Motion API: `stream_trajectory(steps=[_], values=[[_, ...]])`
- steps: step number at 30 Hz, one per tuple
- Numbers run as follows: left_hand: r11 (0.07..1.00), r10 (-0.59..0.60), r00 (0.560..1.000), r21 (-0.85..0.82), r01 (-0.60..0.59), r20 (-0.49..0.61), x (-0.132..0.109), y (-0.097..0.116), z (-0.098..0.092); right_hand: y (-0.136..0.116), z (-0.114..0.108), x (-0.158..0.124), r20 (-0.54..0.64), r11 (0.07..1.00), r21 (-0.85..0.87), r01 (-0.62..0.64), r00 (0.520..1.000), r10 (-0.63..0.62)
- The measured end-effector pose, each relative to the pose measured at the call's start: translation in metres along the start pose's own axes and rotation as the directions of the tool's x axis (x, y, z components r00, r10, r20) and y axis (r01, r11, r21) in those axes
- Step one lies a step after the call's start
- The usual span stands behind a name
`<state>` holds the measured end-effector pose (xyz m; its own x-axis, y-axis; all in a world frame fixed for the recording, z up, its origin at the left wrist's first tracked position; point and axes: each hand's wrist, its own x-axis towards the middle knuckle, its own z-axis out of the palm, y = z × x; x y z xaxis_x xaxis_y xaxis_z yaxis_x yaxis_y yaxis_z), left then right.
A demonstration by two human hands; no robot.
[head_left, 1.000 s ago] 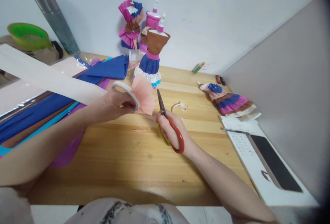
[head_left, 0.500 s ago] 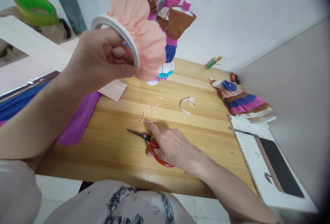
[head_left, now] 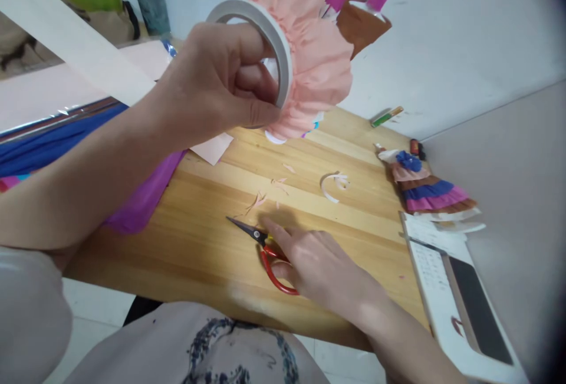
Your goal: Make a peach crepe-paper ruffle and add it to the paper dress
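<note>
the left hand [head_left: 221,86] is raised well above the table, its fingers [head_left: 260,118] curled through and around a white tape roll [head_left: 276,48], the thumb pressed on the roll's outer face, pinning a gathered ruffle of peach crepe paper [head_left: 316,56] that fans out to the right of the ring; the forearm runs down and to the left toward the body. judging by the neat pleats, the ruffle looks gathered and cut, and the small peach paper trimmings [head_left: 265,195] on the boards point to trimming done; what is left seems to be fixing the ruffle to something, though that is only a guess. the right hand [head_left: 318,266] lies low on the wooden table [head_left: 186,254], fingers loose and spread flat over the red handles of the scissors [head_left: 267,248], touching them but not gripping, the closed blades resting on the wood and pointing left; the wrist and forearm lead off to the lower right. further out, a curl of white backing strip [head_left: 331,183] lies near the trimmings, a finished layered paper dress [head_left: 424,189] rests near the right wall, blue and purple paper sheets [head_left: 66,148] are stacked at left, and a phone on white paper [head_left: 477,307] sits at the right edge.
</note>
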<state>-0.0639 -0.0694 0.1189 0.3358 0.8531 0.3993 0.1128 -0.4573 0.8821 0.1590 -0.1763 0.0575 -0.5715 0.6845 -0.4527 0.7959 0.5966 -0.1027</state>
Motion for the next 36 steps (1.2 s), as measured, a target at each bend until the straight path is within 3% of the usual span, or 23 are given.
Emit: stream_trajectory(steps=[3, 5, 7, 8, 11, 13, 15, 17, 19, 25, 27, 30, 33, 36], values=[[0.998, 0.056, 0.998, -0.022, -0.056, -0.017, 0.000, -0.003, 0.001, 0.009, -0.002, -0.008, -0.051, 0.996, -0.028, 0.089, 0.995, -0.090], [0.997, 0.067, 0.998, -0.040, -0.067, -0.017, 0.000, -0.005, 0.002, 0.017, 0.000, 0.000, -0.173, 0.991, -0.022, 0.132, 0.976, -0.134], [0.997, 0.048, 0.999, -0.054, -0.049, -0.002, 0.000, -0.006, 0.003, 0.025, 0.005, 0.019, -0.393, 0.975, 0.021, 0.221, 0.899, -0.195], [0.998, 0.038, 0.999, -0.059, -0.037, 0.003, 0.000, -0.006, 0.004, 0.029, 0.008, 0.031, -0.468, 0.942, 0.045, 0.333, 0.840, -0.275], [0.998, 0.027, 1.000, -0.063, -0.027, -0.007, -0.001, -0.006, 0.005, 0.041, 0.018, 0.064, -0.558, 0.769, 0.145, 0.622, 0.693, -0.456], [0.998, 0.006, 1.000, -0.059, -0.006, -0.010, -0.001, -0.005, 0.004, 0.050, 0.022, 0.077, -0.527, 0.737, 0.187, 0.649, 0.700, -0.482], [0.998, -0.034, 0.999, -0.057, 0.034, 0.001, -0.001, -0.004, 0.003, 0.059, 0.024, 0.081, -0.517, 0.766, 0.184, 0.616, 0.723, -0.458], [0.996, -0.063, 0.998, -0.056, 0.063, 0.002, 0.000, -0.005, 0.002, 0.072, 0.024, 0.081, -0.571, 0.851, 0.166, 0.498, 0.753, -0.329], [0.995, -0.075, 0.997, -0.060, 0.075, -0.003, 0.001, -0.006, 0.001, 0.085, 0.024, 0.079, -0.645, 0.924, 0.203, 0.323, 0.755, -0.121], [0.995, -0.060, 0.998, -0.080, 0.061, 0.008, 0.002, -0.008, 0.001, 0.106, 0.025, 0.083, -0.687, 0.916, 0.363, 0.170, 0.713, 0.140], [0.993, -0.047, 0.999, -0.109, 0.049, 0.015, 0.002, -0.009, 0.002, 0.106, 0.024, 0.086, -0.663, 0.930, 0.351, 0.113, 0.731, 0.161], [0.991, -0.060, 0.998, -0.121, 0.063, 0.023, 0.002, -0.010, 0.003, 0.097, 0.021, 0.081, -0.607, 0.949, 0.296, 0.113, 0.789, 0.095], [0.992, -0.086, 0.996, -0.087, 0.087, 0.013, 0.003, -0.013, 0.005, 0.077, 0.015, 0.064, -0.499, 0.964, 0.244, 0.102, 0.866, 0.035], [0.992, -0.100, 0.995, -0.072, 0.101, 0.015, 0.004, -0.015, 0.005, 0.053, 0.013, 0.051, -0.436, 0.979, 0.201, 0.042, 0.898, 0.052]])
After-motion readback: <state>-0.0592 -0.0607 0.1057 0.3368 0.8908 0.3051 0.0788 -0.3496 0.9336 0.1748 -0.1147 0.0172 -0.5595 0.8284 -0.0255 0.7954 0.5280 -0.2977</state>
